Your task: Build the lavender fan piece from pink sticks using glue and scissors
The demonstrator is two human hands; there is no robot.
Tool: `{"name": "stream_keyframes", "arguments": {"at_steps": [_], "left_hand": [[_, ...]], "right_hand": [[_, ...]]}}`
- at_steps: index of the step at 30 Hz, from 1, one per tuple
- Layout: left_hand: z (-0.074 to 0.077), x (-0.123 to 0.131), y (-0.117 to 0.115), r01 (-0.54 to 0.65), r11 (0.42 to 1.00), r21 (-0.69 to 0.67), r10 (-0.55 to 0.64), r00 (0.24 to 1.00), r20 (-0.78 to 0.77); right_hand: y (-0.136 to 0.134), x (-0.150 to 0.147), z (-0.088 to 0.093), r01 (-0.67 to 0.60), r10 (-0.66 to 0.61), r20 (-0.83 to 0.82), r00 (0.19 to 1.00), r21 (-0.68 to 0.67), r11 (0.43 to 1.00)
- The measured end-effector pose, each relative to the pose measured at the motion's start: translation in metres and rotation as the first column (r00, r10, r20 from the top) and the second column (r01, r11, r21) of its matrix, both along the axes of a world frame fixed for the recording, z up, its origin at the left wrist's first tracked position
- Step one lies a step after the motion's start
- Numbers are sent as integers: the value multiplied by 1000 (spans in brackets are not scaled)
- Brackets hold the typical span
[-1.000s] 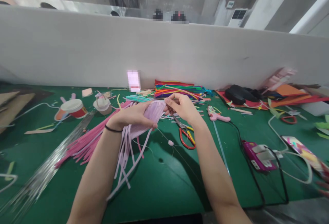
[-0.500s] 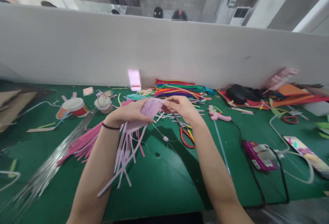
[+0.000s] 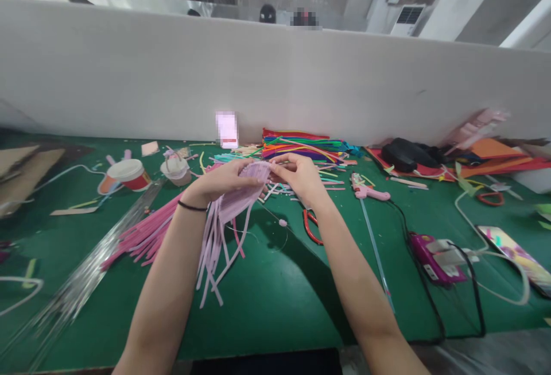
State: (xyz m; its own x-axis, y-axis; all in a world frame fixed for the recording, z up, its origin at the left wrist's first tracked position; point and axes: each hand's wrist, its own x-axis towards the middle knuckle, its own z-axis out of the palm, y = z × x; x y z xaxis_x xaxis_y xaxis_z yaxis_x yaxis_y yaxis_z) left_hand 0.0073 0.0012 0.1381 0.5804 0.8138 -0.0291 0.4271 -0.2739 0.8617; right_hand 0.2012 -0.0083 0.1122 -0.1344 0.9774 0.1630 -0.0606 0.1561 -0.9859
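Observation:
My left hand (image 3: 221,182) is closed round a bundle of pale lilac pipe cleaners (image 3: 232,208); their loose ends hang down toward the green table (image 3: 275,300). My right hand (image 3: 299,177) pinches the top end of the same bundle, fingers pressed together. A thin thread with a small pink bead (image 3: 283,223) dangles below the hands. Red-handled scissors (image 3: 310,227) lie just under my right wrist, partly hidden by it.
Pink pipe cleaners (image 3: 142,234) and a shiny wire bundle (image 3: 81,283) lie at left, near a paper cup (image 3: 127,174). A coloured pipe-cleaner stack (image 3: 301,146) sits by the white partition (image 3: 275,76). A pink glue gun (image 3: 370,191), magenta device with cables (image 3: 433,251) and phone (image 3: 514,251) lie at right.
Both hands have shifted slightly up and left with the bundle. The hanging ends swung and the bead on the thread moved a little higher.

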Motion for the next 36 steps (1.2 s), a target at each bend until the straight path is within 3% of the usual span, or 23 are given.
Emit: {"name": "stream_keyframes", "arguments": {"at_steps": [6, 12, 16, 19, 25, 36], "left_hand": [[-6, 9, 1, -9, 982, -190, 43, 983, 178], [-11, 9, 6, -73, 958, -277, 130, 972, 194], [-13, 10, 7, -92, 954, -286, 154, 967, 204], [-13, 11, 6, -106, 957, -270, 159, 970, 185], [-9, 13, 3, -86, 971, -221, 132, 970, 203], [-3, 18, -2, -111, 994, -15, 112, 992, 60]], "right_hand": [[4, -1, -3, 26, -31, 53, 998, 85, 996], [5, -2, -7, 47, -81, 127, 989, 252, 967], [6, -4, -8, 65, -108, 140, 984, 278, 958], [6, -4, -7, 74, -91, 77, 993, 207, 976], [10, 3, -8, 12, -13, -5, 1000, -155, 988], [9, 1, -7, 50, -33, 90, 995, -187, 981]]}}
